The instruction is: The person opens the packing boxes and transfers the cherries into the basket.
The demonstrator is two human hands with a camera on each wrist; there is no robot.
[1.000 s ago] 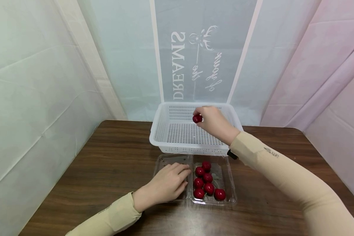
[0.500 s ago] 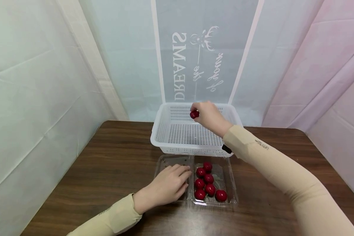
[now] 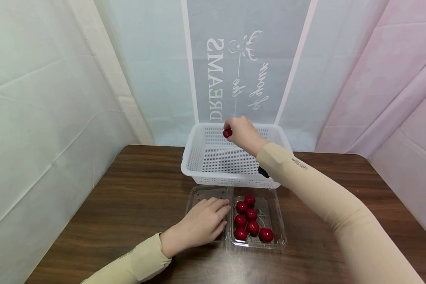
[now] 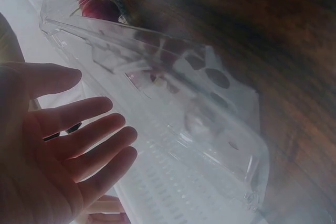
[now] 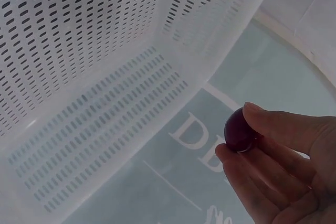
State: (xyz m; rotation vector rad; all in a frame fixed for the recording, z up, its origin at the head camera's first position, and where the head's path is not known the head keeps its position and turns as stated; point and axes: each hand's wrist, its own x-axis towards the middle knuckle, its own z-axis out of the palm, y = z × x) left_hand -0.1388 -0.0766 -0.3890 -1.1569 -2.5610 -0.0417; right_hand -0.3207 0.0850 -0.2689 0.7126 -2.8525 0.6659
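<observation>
My right hand [image 3: 245,135] pinches a dark red cherry [image 3: 227,133] between thumb and fingertips, over the back part of a white perforated basket [image 3: 213,174]. In the right wrist view the pinched cherry [image 5: 240,131] shows against the backdrop beyond the basket's wall. My left hand [image 3: 200,224] lies over the lid half of a clear plastic clamshell box [image 3: 279,221], its fingers relaxed and apart in the left wrist view, with nothing held. Several red cherries [image 3: 251,215] with green stems lie in the box's right half. The hand covers much of the lid.
The basket stands at the back of a brown wooden table [image 3: 138,189], just behind the clamshell box. A printed curtain [image 3: 234,79] hangs right behind it. Pale cloth walls [image 3: 49,118] enclose both sides.
The right hand has moved left and a little farther back over the basket, with the cherry still pinched. The left hand and the cherries in the box keep their places.
</observation>
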